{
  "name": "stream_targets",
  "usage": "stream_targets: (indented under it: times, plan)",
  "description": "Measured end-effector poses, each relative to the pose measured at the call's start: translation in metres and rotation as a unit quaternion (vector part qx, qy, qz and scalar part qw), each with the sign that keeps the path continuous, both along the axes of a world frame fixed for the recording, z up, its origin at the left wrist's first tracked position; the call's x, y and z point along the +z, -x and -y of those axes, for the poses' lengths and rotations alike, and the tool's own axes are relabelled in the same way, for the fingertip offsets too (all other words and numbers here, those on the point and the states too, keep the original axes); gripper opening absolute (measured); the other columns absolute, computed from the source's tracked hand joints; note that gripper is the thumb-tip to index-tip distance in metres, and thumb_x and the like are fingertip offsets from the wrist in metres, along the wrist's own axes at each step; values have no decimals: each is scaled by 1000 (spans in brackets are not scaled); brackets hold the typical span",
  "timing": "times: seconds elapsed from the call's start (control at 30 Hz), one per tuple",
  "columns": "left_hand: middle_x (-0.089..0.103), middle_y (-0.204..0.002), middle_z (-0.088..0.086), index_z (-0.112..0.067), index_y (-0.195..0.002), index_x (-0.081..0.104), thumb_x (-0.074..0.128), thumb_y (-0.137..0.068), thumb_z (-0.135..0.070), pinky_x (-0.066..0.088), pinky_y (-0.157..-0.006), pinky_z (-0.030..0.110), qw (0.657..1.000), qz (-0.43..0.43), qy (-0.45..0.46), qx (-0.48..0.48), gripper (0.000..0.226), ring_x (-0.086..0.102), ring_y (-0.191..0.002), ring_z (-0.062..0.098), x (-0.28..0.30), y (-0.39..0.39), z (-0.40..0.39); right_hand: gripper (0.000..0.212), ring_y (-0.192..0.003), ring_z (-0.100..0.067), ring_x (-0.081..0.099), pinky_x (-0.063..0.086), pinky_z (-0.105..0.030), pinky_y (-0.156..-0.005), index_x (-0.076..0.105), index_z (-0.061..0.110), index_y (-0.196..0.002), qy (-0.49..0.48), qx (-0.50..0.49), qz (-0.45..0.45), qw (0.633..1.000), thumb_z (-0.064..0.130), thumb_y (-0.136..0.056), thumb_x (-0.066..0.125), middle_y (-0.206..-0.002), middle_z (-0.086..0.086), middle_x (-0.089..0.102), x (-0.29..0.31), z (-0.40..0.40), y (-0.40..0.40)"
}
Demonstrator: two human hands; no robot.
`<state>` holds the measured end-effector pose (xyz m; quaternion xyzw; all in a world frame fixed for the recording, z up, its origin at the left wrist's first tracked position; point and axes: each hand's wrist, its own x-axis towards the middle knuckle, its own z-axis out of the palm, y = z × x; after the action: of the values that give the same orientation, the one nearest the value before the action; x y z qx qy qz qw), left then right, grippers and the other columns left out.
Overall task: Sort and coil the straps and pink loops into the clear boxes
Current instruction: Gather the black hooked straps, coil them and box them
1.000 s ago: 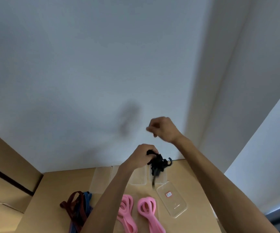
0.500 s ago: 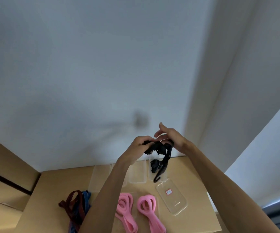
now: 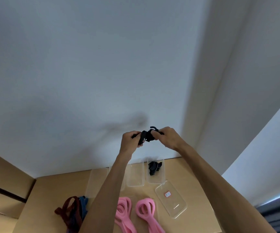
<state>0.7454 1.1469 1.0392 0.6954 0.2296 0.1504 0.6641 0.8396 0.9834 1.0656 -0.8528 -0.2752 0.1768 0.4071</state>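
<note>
**Black strap bunched between both hands, up in front of wall**

Black strap (image 3: 146, 136) is held in the air w/ both hands, well above the table (image 3: 51, 187), against the white wall (image 3: 85, 73). Left hand (image 3: 130, 142) grips its left end, fingers curled round it; right hand (image 3: 167, 137) pinches the right end w/ curled fingers, a short hooked bit of strap sticking up just above them. Strap looks wadded into a small bundle btwn the two hands.

Below, on the tan table: a row of clear boxes at the wall edge. The rightmost clear box (image 3: 161, 179) has another black strap bundle (image 3: 154, 168) in it; the clear box next to it (image 3: 135, 179) on the left shows nothing inside. Further left boxes partly hidden by the left forearm. A clear lid (image 3: 174, 206) w/ a small red label lies tilted just in front of the rightmost box. Nearer the camera: two pink loops (image 3: 145, 210), side by side, and a maroon and blue strap pile (image 3: 73, 210) on the left.
</note>
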Motion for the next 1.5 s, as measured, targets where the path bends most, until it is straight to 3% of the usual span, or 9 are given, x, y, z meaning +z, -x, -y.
stream_targets:
  times: [0.13, 0.3, 0.43, 0.67, 0.8, 0.93, 1.2, 1.37, 1.5]
  plan:
    - [63, -75, 15, -6, -87, 78, 42, -99, 9, 46, -54, 22, 958, 35, 252, -131, 41, 59, -62, 18, 7, 8, -12, 46, -52, -12, 36, 43, -28, -59, 63, 16, -69, -187, -40, -118, 974, 47, -98, 47, -54, 7, 41, 14, 11, -14]
    - [64, -71, 13, -8, -90, 77, 52, -91, -1, 45, -57, 23, 934, -102, 40, -339, 26, 53, -63, 21, 11, 3, 1, 37, -57, -11, 40, 41, -27, -61, 60, -5, -84, -242, -27, -144, 959, 29, -100, 55, -60, 6, 47, -5, 5, -9]
    - [67, -70, 12, -8, -89, 77, 56, -93, -4, 47, -58, 23, 947, -110, 13, -303, 21, 56, -61, 20, 2, -1, 9, 30, -60, -15, 52, 43, -34, -56, 70, 11, -86, -228, 12, -123, 966, 39, -90, 60, -64, 2, 57, -8, -4, -8]
    - [67, -72, 15, 1, -94, 72, 43, -97, 11, 50, -59, 25, 962, 43, 240, -122, 31, 62, -65, 22, -6, -4, -7, 20, -46, -16, 38, 35, -26, -48, 56, 10, -91, -138, -11, -282, 949, 25, -102, 49, -73, -11, 56, -43, 1, -14]
    - [70, -68, 10, -2, -90, 72, 63, -95, -3, 56, -63, 26, 978, 28, 176, 106, 9, 63, -61, 18, -17, -19, -6, 52, -44, -14, 45, 41, -25, -46, 66, 9, -83, -25, 16, -236, 971, 49, -102, 39, -67, -2, 65, -49, -18, 12]
    - [70, -75, 3, -6, -91, 70, 64, -93, -8, 52, -60, 16, 976, -34, -41, 211, 7, 66, -65, 17, -36, -20, -12, 35, -46, -11, 40, 34, -24, -49, 52, 10, -70, 58, 66, -102, 991, 37, -93, 53, -57, 3, 50, -31, -33, 15]
    - [68, -67, 0, -11, -89, 72, 57, -89, -1, 50, -57, 23, 954, -103, -277, -52, 19, 61, -54, 8, -36, -18, -9, 20, -78, -21, 61, 50, -31, -72, 62, 17, -102, 107, 127, 107, 980, 14, -83, 69, -83, 3, 61, 0, -33, -11]
    - [68, -71, 8, -14, -86, 73, 49, -91, 3, 49, -63, 25, 967, -37, -56, -246, 30, 60, -63, 16, -13, -5, -18, 18, -90, -8, 67, 50, -21, -83, 78, 17, -97, -12, 137, -42, 990, 13, -79, 81, -96, 5, 74, 5, -9, -42]
    - [63, -68, 10, -12, -83, 73, 44, -91, 7, 44, -60, 25, 974, 44, 73, -211, 35, 52, -62, 20, -3, -14, -10, 19, -82, -23, 64, 51, -27, -68, 73, 6, -102, -209, 97, -262, 937, 0, -91, 59, -93, -13, 71, -15, 1, -38]
